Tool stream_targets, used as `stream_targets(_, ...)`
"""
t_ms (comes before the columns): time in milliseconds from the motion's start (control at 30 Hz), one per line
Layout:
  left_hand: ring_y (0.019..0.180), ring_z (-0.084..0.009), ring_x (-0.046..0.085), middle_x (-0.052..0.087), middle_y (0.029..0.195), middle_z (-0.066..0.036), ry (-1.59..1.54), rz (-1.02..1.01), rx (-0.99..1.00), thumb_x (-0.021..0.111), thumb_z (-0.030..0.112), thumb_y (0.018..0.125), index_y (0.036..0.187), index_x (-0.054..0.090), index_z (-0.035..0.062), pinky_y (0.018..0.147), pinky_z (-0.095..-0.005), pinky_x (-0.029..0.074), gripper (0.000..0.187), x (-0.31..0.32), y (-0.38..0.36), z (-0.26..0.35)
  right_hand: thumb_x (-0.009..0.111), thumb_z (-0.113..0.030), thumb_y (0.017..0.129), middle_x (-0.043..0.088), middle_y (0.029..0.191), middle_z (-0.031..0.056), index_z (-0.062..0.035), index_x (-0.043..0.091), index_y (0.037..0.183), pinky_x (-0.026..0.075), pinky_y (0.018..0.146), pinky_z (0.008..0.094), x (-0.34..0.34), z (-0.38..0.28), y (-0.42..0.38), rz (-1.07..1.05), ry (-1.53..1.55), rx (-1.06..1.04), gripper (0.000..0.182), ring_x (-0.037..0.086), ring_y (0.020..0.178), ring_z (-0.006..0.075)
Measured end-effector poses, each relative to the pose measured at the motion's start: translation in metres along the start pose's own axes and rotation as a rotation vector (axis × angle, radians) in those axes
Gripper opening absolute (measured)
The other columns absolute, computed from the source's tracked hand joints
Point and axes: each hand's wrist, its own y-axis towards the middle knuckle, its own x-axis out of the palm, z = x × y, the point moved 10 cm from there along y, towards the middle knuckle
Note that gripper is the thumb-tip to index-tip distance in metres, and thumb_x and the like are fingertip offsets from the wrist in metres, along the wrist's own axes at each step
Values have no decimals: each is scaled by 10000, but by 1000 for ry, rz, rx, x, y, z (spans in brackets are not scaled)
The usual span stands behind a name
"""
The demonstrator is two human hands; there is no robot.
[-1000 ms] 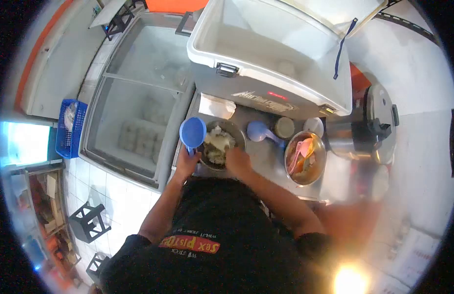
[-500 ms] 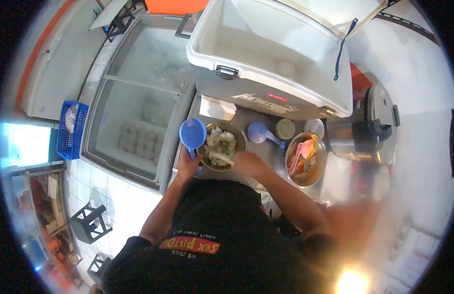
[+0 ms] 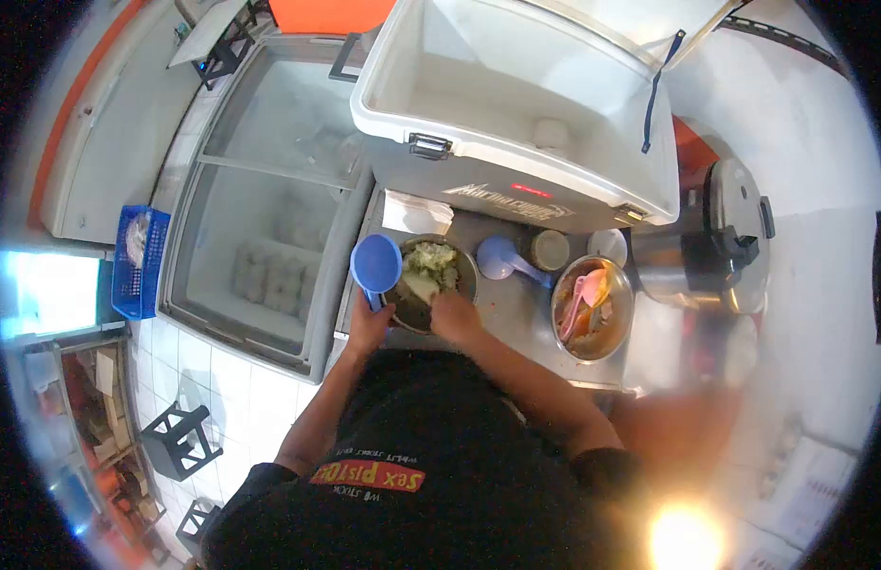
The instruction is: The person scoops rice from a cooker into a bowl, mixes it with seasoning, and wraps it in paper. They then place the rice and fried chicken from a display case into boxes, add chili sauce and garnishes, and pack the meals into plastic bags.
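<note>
steel counter — bowls, perhaps jars

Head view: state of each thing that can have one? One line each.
cooler box: lid open, a little inside.
chest freezer: glass lids shut.
metal bowl: holds pale food.
blue scoop: held upright by the left hand, beside the bowl.
right hand: in the bowl, on the food.
second metal bowl: holds pink utensils.
steel cooker: lid shut.

blue scoop and cooler crowding bowl
</note>
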Motion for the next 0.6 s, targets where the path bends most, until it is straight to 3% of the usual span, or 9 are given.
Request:
stream_targets(33, 1015, -187, 602, 603, 1161, -103, -96, -25, -136, 633, -26, 834, 1339, 432, 19, 843, -338, 501, 546, 2, -2, -1, 616, -191, 808, 675, 861, 229, 10, 683, 788, 546, 736, 506, -11, 1, -4, 1, -1, -1, 214, 672, 859, 394)
stream_targets(67, 1078, -194, 581, 592, 1198, -111, -190, -50, -275, 634, -26, 832, 1344, 430, 14, 898, -346, 480, 553, 5, -7, -8, 615, -183, 801, 668, 850, 231, 7, 681, 766, 546, 734, 504, -19, -3, -17, -137, 57, -36, 205, 672, 856, 391)
stream_targets(100, 1078, -194, 581, 592, 1198, -111, -186, -53, -280, 634, -26, 832, 1344, 430, 14, 898, -346, 480, 553, 6, -9, -13, 614, -175, 793, 662, 840, 232, 4, 680, 744, 547, 733, 503, -18, -3, -28, -275, 120, -69, 197, 672, 853, 388)
stream_targets(167, 1122, -199, 556, 586, 1204, -109, -233, -37, -85, 638, -25, 833, 1345, 426, 10, 948, -347, 447, 555, 6, -2, -6, 617, -178, 790, 657, 834, 231, -1, 684, 734, 543, 724, 506, -35, 25, -28, -189, 148, -60, 197, 669, 844, 388)
stream_targets(300, 1092, -194, 568, 590, 1196, -96, -113, -21, -103, 643, -26, 829, 1343, 428, 14, 946, -339, 450, 559, 5, -5, -12, 622, -180, 796, 653, 828, 227, -2, 698, 778, 527, 687, 511, -51, 37, 9, -32, 11, -109, 195, 660, 816, 391)
stream_targets(333, 1087, -189, 568, 588, 1195, -91, -136, -44, -204, 643, -28, 831, 1345, 426, 17, 943, -337, 452, 560, 8, -3, -30, 622, -180, 796, 653, 828, 227, -2, 698, 778, 527, 687, 511, -46, 30, 14, -20, 15, -101, 195, 660, 816, 391)
stream_targets(367, 1081, -185, 567, 586, 1193, -86, -155, -68, -307, 643, -30, 833, 1347, 425, 20, 940, -334, 454, 561, 12, -4, -45, 618, -175, 800, 657, 824, 219, -6, 701, 822, 527, 673, 507, -31, 12, 20, -94, 4, -111, 189, 662, 813, 386)
stream_targets(500, 1073, -177, 564, 584, 1187, -80, -373, -60, -295, 641, -27, 839, 1349, 429, 26, 925, -329, 460, 554, 15, -9, -34, 613, -148, 793, 665, 819, 217, -23, 699, 962, 539, 694, 487, -23, -17, -2, -185, -31, -263, 227, 675, 840, 377)
stream_targets(600, 1063, -175, 569, 588, 1176, -78, -402, -8, -301, 641, -24, 844, 1347, 435, 35, 908, -328, 467, 547, 13, -9, -41, 631, -160, 787, 668, 820, 214, -36, 697, 1006, 537, 733, 496, -52, -8, -41, -229, 38, -72, 260, 675, 867, 386)
